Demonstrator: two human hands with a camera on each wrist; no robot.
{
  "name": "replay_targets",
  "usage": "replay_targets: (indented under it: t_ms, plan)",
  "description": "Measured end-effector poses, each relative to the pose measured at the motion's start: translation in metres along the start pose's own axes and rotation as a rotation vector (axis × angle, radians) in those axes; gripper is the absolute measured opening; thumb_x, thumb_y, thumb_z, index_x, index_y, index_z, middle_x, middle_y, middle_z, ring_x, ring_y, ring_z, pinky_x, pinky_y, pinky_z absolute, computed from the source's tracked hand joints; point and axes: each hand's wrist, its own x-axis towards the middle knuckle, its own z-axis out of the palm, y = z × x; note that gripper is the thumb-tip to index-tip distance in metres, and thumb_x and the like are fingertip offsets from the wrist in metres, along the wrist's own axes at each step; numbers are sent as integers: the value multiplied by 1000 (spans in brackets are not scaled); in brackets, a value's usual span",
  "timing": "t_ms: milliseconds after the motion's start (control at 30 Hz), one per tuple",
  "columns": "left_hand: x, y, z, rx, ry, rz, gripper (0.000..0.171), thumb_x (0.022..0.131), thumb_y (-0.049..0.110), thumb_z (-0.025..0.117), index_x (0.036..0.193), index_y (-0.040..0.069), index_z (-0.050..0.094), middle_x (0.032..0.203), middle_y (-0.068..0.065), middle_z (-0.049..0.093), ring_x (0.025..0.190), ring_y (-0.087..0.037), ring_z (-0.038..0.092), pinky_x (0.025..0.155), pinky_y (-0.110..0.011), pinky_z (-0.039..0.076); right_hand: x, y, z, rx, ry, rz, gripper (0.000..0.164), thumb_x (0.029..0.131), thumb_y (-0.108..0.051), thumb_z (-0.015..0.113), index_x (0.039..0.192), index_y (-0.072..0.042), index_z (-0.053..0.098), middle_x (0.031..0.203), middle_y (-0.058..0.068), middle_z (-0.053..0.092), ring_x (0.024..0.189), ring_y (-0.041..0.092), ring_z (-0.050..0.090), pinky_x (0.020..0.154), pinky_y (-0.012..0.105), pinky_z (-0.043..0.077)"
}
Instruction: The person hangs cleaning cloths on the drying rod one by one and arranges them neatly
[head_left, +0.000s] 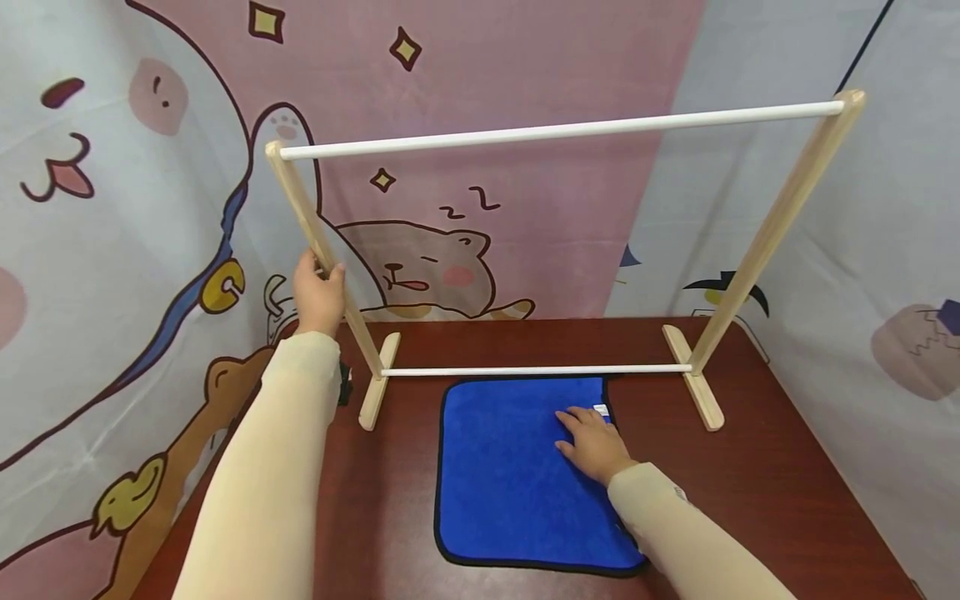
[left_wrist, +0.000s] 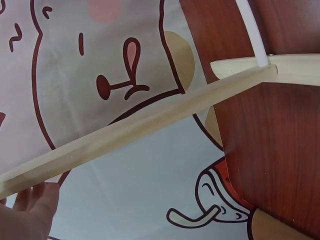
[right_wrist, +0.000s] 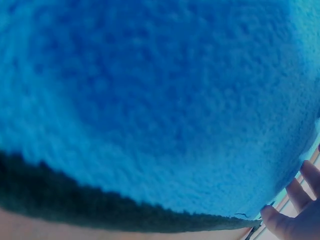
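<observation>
A wooden rack [head_left: 765, 237] with two white rods stands at the back of the table. My left hand [head_left: 319, 293] grips its left upright post [head_left: 303, 200], thumb on the right side. The left wrist view shows that post [left_wrist: 135, 122] running diagonally, with the fingertips [left_wrist: 44, 200] against it at the lower left. Flat before the rack lies a blue towel [head_left: 510, 475] with black edging and a small white label. On its right part rests my right hand [head_left: 596, 446], fingers spread and relaxed. Close up, the towel [right_wrist: 175, 100] fills most of the right wrist view.
Under everything is a dark red-brown table [head_left: 780, 500]. Cartoon-printed fabric [head_left: 487, 75] hangs behind and at both sides. The rack's wooden feet [head_left: 703, 400] stand left and right of the towel. A small dark object [head_left: 345, 383] shows partly behind the left forearm.
</observation>
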Motion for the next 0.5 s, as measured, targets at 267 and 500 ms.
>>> replay_targets:
  t_ms: [267,500]
  plan:
    - [3,-3,-1,16,43,-35,39,101,14,49,140,7,47,129,-21,55,114,-33,58,93,-42,51,2,4,-3,-22,54,10,47,86,-25,71,128,-6,62,121,17,58,117,38,50,87,58,46]
    - [6,-3,-1,19,49,-65,40,101,13,50,141,9,48,123,-21,58,108,-32,60,91,-41,51,6,6,-8,-6,11,32,46,85,-19,71,129,-8,62,117,15,58,107,35,51,79,55,50]
